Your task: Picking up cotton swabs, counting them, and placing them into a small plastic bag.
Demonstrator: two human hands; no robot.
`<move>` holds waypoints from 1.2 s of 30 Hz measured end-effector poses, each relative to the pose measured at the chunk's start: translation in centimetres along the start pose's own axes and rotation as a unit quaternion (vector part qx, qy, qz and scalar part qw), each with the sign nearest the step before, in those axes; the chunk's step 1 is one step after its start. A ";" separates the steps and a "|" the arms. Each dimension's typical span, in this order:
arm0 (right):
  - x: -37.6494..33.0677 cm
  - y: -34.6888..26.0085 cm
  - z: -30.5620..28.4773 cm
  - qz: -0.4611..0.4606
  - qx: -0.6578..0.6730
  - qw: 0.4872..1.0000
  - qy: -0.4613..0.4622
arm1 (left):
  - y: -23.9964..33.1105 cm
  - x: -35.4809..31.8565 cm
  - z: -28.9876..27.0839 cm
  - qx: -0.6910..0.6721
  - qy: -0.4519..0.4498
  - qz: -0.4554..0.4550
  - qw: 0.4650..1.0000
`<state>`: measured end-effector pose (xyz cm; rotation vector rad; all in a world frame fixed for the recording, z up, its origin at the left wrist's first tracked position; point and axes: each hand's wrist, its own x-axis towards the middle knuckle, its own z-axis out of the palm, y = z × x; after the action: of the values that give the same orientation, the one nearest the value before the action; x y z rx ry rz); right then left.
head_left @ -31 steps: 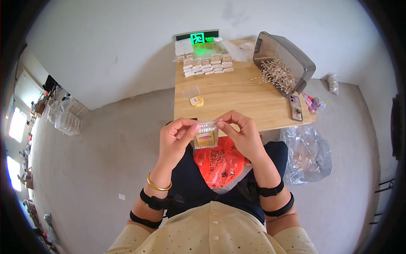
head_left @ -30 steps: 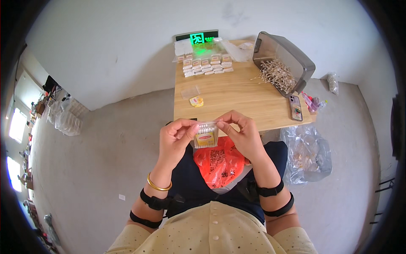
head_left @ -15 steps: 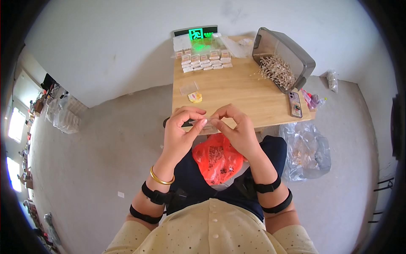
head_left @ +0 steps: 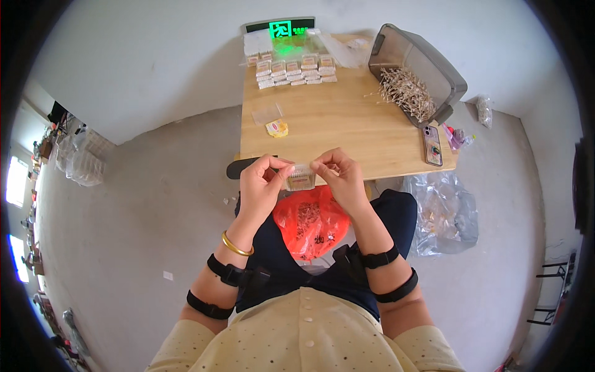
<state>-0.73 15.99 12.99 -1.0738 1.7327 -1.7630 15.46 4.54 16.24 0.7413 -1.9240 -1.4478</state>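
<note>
Between my two hands, over the table's front edge, is a small clear pack of cotton swabs (head_left: 302, 180) with a label on its front. My left hand (head_left: 260, 188) pinches its upper left corner between thumb and fingertips. At the upper right corner, my right hand (head_left: 344, 186) pinches it the same way. Below the pack, a red plastic bag (head_left: 315, 223) with many small pieces showing through rests between my legs. Beyond my left hand, a small stack of yellow labels (head_left: 277, 129) lies on the wooden table (head_left: 338, 139) beside a clear plastic sleeve (head_left: 267, 114).
Rows of filled swab packs (head_left: 292, 69) are stacked at the back, before a lit green exit sign (head_left: 280, 29). At right, a tipped grey bin (head_left: 434, 68) holds loose cotton swabs (head_left: 406, 93). A phone (head_left: 432, 146) lies near it. A clear plastic bag (head_left: 441, 214) sits on the floor.
The pack has been tilted up, so its labelled front now faces me. My hands have moved slightly apart, still pinching its top corners. The view has shifted a little.
</note>
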 end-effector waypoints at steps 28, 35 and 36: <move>3.5 11.1 -0.7 0.210 0.051 0.975 -0.050 | -11.6 5.1 4.9 -0.066 -0.053 -0.110 0.990; 2.8 11.3 -1.1 0.282 0.139 0.945 -0.085 | -12.7 5.0 4.3 -0.120 -0.095 -0.147 0.977; 2.7 11.4 -1.2 0.290 0.143 0.942 -0.088 | -12.9 5.1 4.1 -0.140 -0.103 -0.157 0.972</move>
<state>-5.66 13.32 2.62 -0.5038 1.4298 -1.4291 9.99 0.12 3.59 0.8128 -1.7495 -2.0112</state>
